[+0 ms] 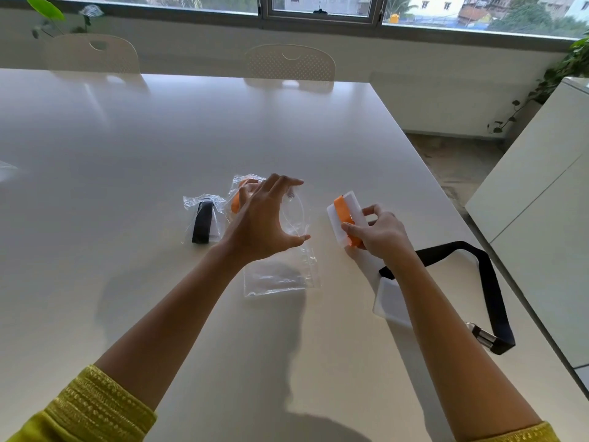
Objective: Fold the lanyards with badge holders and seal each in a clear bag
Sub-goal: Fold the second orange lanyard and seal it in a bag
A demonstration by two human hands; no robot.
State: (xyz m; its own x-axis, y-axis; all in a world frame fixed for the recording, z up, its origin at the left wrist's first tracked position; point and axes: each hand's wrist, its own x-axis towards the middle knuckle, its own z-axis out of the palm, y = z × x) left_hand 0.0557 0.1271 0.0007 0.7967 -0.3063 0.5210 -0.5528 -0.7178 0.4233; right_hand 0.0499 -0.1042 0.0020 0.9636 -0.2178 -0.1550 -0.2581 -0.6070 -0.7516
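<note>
My right hand [379, 232] grips a folded orange lanyard wrapped on its white badge holder [345, 215], just above the table. My left hand [266, 221] hovers with fingers spread above an empty clear bag [280, 275] that lies flat on the table. Behind my left hand lies a bagged orange lanyard [237, 199], partly hidden by the fingers. Left of it rests a bagged black lanyard [204, 221]. An unfolded black lanyard [490, 288] with a white badge holder [390, 303] lies near the right table edge, under my right forearm.
The white table [159, 154] stretches far and left. Its right edge runs diagonally beside a white cabinet [541, 202]. Two white chairs [290, 63] stand at the far side below a window. Another clear bag edge [4, 170] shows at far left.
</note>
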